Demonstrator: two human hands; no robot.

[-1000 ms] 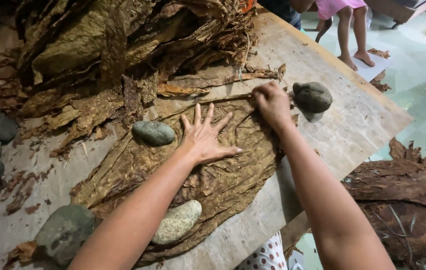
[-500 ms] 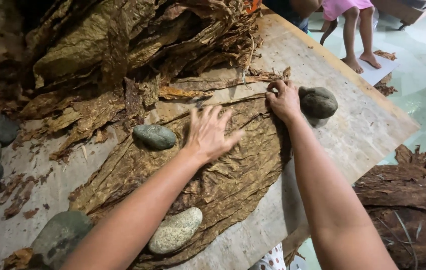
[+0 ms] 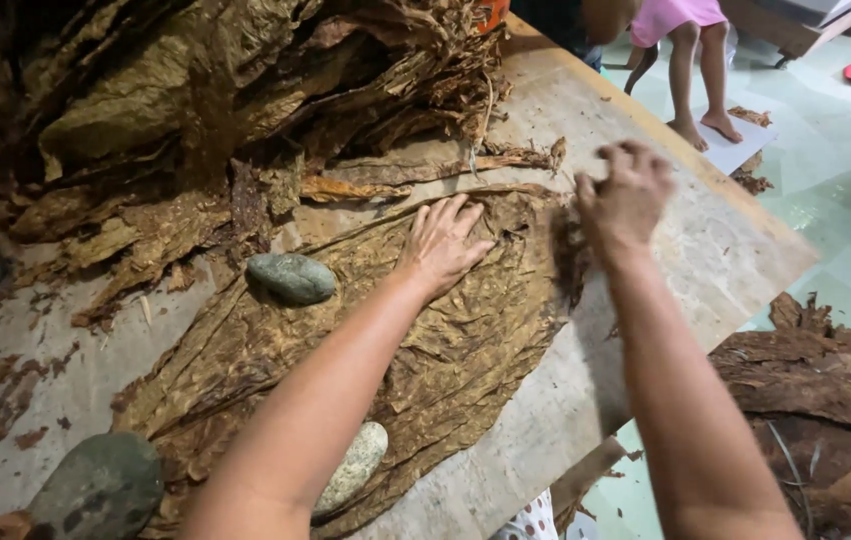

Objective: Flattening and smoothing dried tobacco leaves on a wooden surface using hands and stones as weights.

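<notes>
Leaf (image 3: 465, 340) flat on desk (image 3: 645, 260): left hand (image 3: 445, 240) splayed, pressing; right hand (image 3: 625, 195) at 2 o'clock, blurred, grip unclear. Brittle edge may tear if yanked.

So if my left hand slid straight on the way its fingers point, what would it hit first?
Probably the twisted dried stem just past the flattened leaf's edge; the left hand points up toward the big leaf pile behind it.

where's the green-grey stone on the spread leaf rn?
Head view, left of centre: the green-grey stone rests on the spread leaf, left of the left hand, below the dried leaf pile.
</notes>
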